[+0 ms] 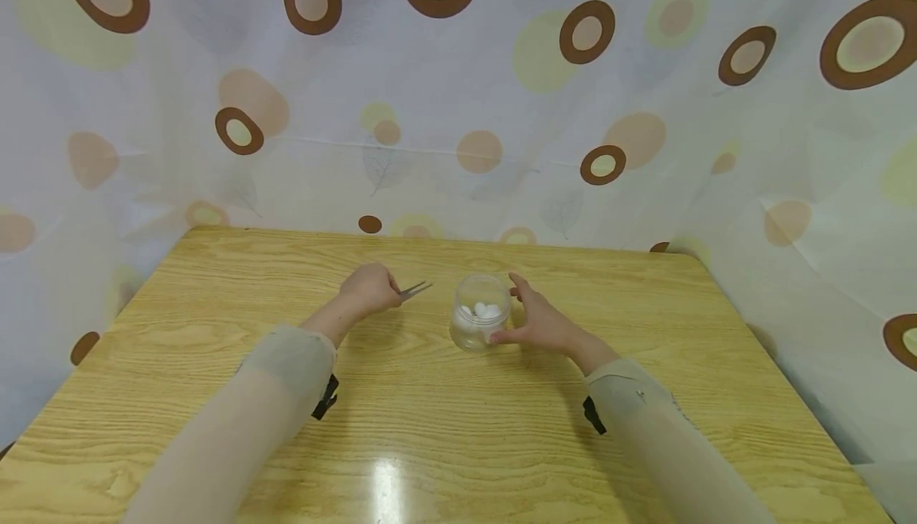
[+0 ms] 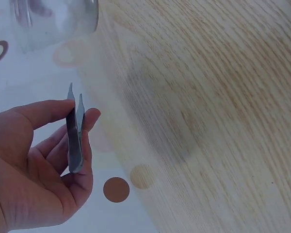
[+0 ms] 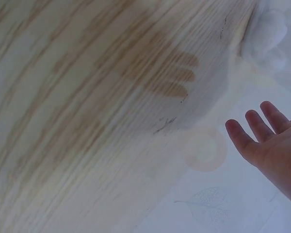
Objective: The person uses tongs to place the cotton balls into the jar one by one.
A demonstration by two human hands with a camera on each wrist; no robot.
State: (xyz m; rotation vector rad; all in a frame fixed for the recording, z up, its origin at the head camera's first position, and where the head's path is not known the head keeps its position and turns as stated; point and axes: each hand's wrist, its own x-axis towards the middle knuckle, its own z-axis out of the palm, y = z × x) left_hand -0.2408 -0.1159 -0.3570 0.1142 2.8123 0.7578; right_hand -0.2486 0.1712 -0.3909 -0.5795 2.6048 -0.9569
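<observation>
In the head view, a clear jar [image 1: 470, 336] with several white cotton balls [image 1: 487, 310] in it is at the middle of the table. My left hand [image 1: 370, 288] is left of the jar and pinches metal tweezers [image 2: 74, 141] between thumb and fingers. The tweezers' tips point toward the jar, a short gap from it, and stand slightly apart. At the jar's right side is my right hand [image 1: 540, 323], thumb in front and fingers spread behind. In the right wrist view, its outer fingers [image 3: 241, 135] are extended and apart from the jar; the thumb is hidden there.
The wood-grain table [image 1: 430, 428] runs under both arms. Behind it and at its sides hangs a pale patterned cloth [image 1: 444, 78] with brown rings. Each wrist wears a black strap piece below the sleeve.
</observation>
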